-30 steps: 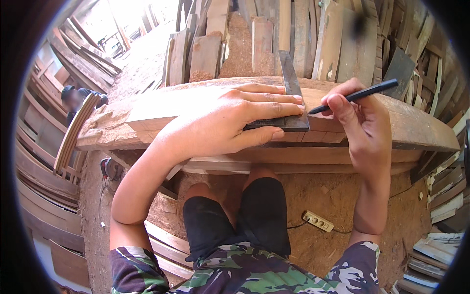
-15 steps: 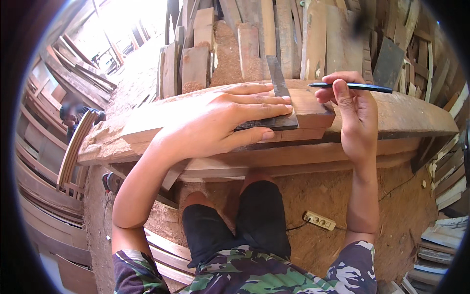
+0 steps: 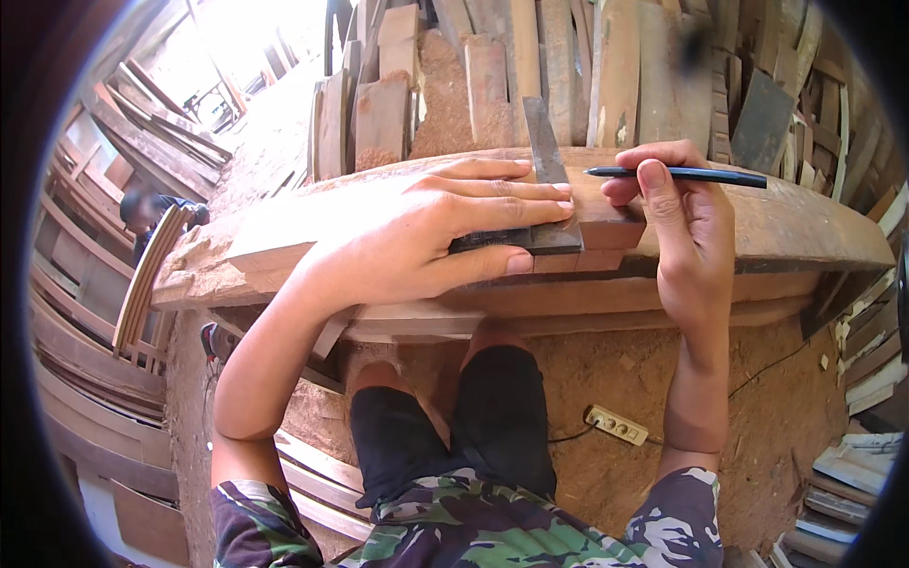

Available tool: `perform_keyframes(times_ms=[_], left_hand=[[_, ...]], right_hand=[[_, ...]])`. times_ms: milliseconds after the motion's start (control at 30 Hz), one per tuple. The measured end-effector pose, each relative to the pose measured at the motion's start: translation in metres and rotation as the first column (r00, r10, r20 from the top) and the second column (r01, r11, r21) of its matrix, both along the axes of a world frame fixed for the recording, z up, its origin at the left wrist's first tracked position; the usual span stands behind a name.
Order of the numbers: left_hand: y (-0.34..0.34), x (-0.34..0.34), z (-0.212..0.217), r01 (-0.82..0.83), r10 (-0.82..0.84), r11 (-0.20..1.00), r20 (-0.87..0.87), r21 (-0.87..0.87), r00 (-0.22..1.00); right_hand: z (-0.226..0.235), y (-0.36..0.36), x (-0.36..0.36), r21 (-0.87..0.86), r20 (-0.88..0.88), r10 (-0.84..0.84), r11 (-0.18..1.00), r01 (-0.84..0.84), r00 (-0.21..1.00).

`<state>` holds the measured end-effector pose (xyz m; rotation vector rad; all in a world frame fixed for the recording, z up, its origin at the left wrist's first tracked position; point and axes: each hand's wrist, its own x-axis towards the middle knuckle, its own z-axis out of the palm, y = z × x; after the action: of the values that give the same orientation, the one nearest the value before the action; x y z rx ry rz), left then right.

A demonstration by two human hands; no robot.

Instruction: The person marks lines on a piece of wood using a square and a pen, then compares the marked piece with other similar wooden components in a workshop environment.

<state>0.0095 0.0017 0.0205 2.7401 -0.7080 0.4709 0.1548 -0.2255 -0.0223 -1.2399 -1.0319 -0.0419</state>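
My left hand (image 3: 426, 222) lies over a metal try square (image 3: 543, 142), its fingers stretched across the blade and its thumb along the dark stock. It holds the square against a reddish-brown wooden block (image 3: 615, 210). Beyond the fingertips, the blade runs out past the block's far side. My right hand (image 3: 686, 204) is closed around a dark pen (image 3: 715, 177), gripped between thumb and fingers. The pen lies almost level over the block's right part, tip pointing left toward the blade. Whether the tip touches wood is hard to tell.
A long, thick wooden slab (image 3: 805, 232) carries the block. Upright boards (image 3: 492, 90) lean behind it, and curved slats (image 3: 147, 284) stand at left, near another person (image 3: 142, 213). A power strip (image 3: 615, 425) with a cable lies on the dirt floor.
The pen in my right hand has come slightly left, its tip nearer the square's blade. My left hand stays on the square; the whole view has shifted a little.
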Motion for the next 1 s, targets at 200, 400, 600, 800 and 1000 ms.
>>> perform_keyframes(times_ms=[200,400,600,800,1000], left_hand=[[-0.003,-0.001,0.002,-0.031,0.032,0.999,-0.015,0.026,0.999],[-0.002,0.000,0.002,-0.040,0.042,0.998,-0.032,0.054,0.999],[-0.002,0.001,0.001,-0.023,0.023,0.999,-0.002,0.032,1.000],[0.000,0.001,-0.003,-0.013,0.013,1.000,-0.006,-0.004,1.000],[0.001,0.000,-0.006,-0.010,0.010,1.000,0.009,-0.022,1.000]], right_hand=[[0.001,-0.001,0.000,0.002,-0.014,0.000,1.000,0.000,1.000],[-0.001,-0.001,0.000,0.002,-0.010,0.010,1.000,-0.010,1.000],[0.005,0.006,0.004,-0.017,0.039,-0.095,0.995,0.096,0.995],[0.017,0.018,0.011,-0.143,0.231,-0.217,0.957,0.254,0.948],[0.023,0.012,0.004,-0.191,0.278,-0.196,0.948,0.254,0.940]])
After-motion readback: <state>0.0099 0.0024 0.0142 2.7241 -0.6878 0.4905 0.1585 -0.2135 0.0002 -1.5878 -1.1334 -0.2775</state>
